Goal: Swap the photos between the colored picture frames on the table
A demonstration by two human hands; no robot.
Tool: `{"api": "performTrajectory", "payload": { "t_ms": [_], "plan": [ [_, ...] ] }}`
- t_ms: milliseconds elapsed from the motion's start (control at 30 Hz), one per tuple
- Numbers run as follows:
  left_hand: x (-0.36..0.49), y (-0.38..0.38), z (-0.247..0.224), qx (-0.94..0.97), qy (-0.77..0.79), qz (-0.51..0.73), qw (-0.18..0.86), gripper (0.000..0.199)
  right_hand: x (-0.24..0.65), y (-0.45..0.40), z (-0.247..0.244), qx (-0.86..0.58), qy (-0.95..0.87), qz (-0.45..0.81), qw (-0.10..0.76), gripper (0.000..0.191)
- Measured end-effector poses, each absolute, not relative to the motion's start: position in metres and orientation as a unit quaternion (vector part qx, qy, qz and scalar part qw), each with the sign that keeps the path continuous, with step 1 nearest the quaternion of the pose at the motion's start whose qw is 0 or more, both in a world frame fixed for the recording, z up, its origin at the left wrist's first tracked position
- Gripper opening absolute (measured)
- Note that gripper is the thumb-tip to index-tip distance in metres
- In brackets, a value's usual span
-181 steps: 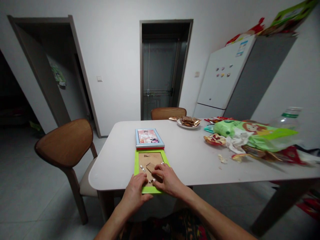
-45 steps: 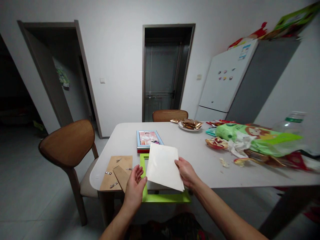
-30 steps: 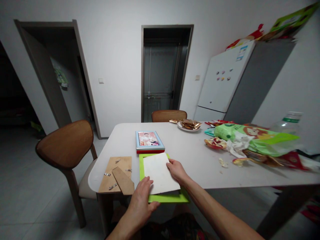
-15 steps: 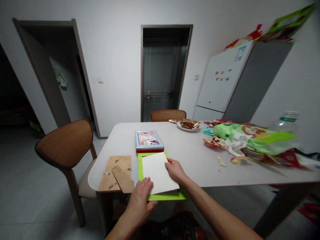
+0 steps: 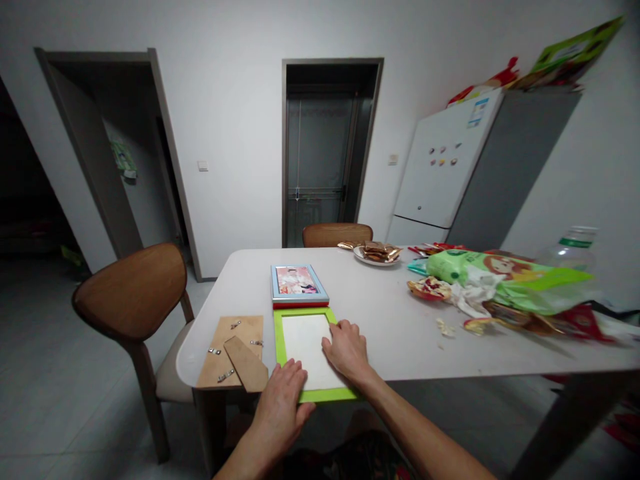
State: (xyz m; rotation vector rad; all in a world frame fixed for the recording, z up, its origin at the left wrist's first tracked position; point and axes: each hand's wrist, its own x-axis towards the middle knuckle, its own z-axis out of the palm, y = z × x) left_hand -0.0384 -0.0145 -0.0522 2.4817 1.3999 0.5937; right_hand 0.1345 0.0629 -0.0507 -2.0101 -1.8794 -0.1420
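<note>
A lime-green picture frame [image 5: 279, 341] lies at the table's front edge, its lower rim reaching past it. A white sheet of paper [image 5: 305, 353] sits within its opening. My left hand [image 5: 285, 393] grips the lower left corner, fingers over the rim and thumb along the front edge. Across the right rim rests my right hand [image 5: 347, 348], fingers slightly bent and thumb apart, touching the sheet near its right edge. To the left is a brown backing board [image 5: 223, 340] with metal clips and a stand leg [image 5: 246, 363].
Behind the green frame lies a blue frame [image 5: 300, 299] with a picture, red beneath it. A plate [image 5: 376, 261] of wrapped packets stands farther back. A green package [image 5: 505, 273], fruit pieces [image 5: 430, 288] and crumpled tissue [image 5: 473, 291] occupy the right. A chair [image 5: 133, 293] stands left.
The tilted sheet has straightened and dropped into the frame's opening. My right hand has let go of its edge and now presses over it. My left hand has stayed at the corner.
</note>
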Motion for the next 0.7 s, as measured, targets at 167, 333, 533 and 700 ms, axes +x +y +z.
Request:
{"api": "performTrajectory", "payload": {
  "t_ms": [167, 333, 533, 700],
  "plan": [
    [-0.035, -0.018, -0.047, 0.86, 0.469, 0.166, 0.114, 0.047, 0.136, 0.065, -0.053, -0.711, -0.668, -0.025, 0.216, 0.035],
    [-0.03, -0.015, -0.048, 0.848, 0.493, 0.161, 0.106, 0.058, 0.127, 0.06, -0.052, -0.676, -0.693, -0.005, 0.25, 0.033],
    [-0.09, -0.013, -0.053, 0.8, 0.545, 0.236, 0.084, 0.059, 0.084, 0.041, -0.034, -0.568, -0.77, 0.035, 0.288, 0.03],
    [-0.16, -0.004, -0.068, 0.739, 0.638, 0.217, 0.029, 0.054, 0.028, 0.021, -0.031, -0.476, -0.845, 0.068, 0.233, 0.036]
  ]
}}
